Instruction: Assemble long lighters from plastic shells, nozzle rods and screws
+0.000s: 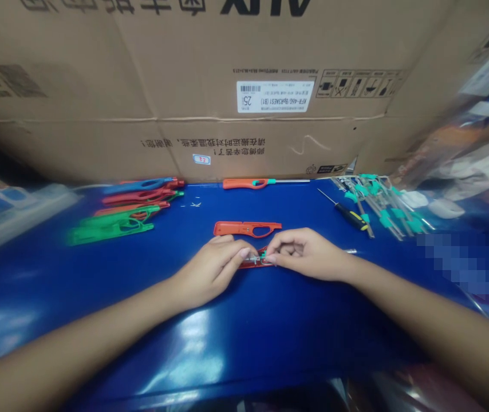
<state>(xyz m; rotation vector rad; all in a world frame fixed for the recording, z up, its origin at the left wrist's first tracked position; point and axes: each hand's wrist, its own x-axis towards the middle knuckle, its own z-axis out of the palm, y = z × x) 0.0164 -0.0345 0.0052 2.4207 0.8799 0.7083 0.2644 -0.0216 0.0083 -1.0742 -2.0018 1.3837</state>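
My left hand (216, 269) and my right hand (302, 252) meet at the middle of the blue table (244, 332). Both pinch a red lighter shell half (256, 262) that lies flat, with a small metal and green part inside it. My fingers cover most of the shell. Just beyond the hands lies an orange shell half (247, 228), untouched.
A stack of red, blue and green shell halves (124, 212) lies at the left. An assembled orange lighter (261, 183) rests by the cardboard box (227, 86). A screwdriver (347, 213) and a heap of metal tubes with green parts (382, 206) lie at the right.
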